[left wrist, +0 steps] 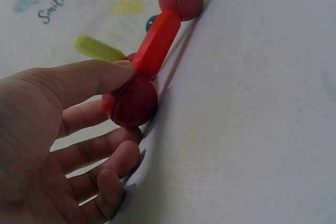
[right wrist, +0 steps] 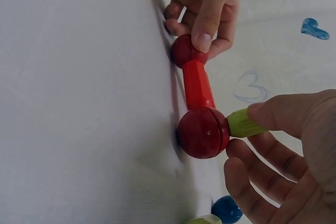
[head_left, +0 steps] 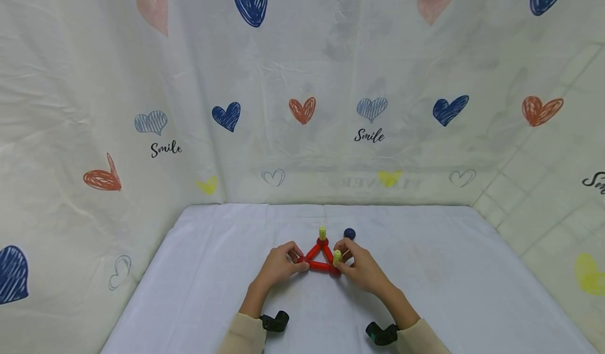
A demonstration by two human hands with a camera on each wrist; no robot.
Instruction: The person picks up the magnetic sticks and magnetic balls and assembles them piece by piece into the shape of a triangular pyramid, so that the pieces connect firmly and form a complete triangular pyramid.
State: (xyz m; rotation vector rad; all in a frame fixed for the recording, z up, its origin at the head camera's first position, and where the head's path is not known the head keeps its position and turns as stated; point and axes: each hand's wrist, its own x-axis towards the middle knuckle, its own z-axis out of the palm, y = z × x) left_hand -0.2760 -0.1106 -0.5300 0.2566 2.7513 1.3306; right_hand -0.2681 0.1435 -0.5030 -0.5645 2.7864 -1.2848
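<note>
Three red rods (head_left: 320,266) and dark red balls form a flat triangle on the table. My left hand (head_left: 280,263) pinches the left corner ball (left wrist: 134,100) between thumb and fingers. With thumb and fingers my right hand (head_left: 361,267) pinches a yellow-green rod (right wrist: 242,123), whose end meets the right corner ball (right wrist: 202,134). Another yellow-green rod (head_left: 322,232) stands upright on the back corner ball (head_left: 322,242). A dark blue ball (head_left: 349,233) lies just behind my right hand.
A white cloth covers the table (head_left: 203,291). Behind it hangs a pale curtain (head_left: 302,54) printed with hearts. Part of a yellow-green piece (right wrist: 203,220) shows near the blue ball in the right wrist view.
</note>
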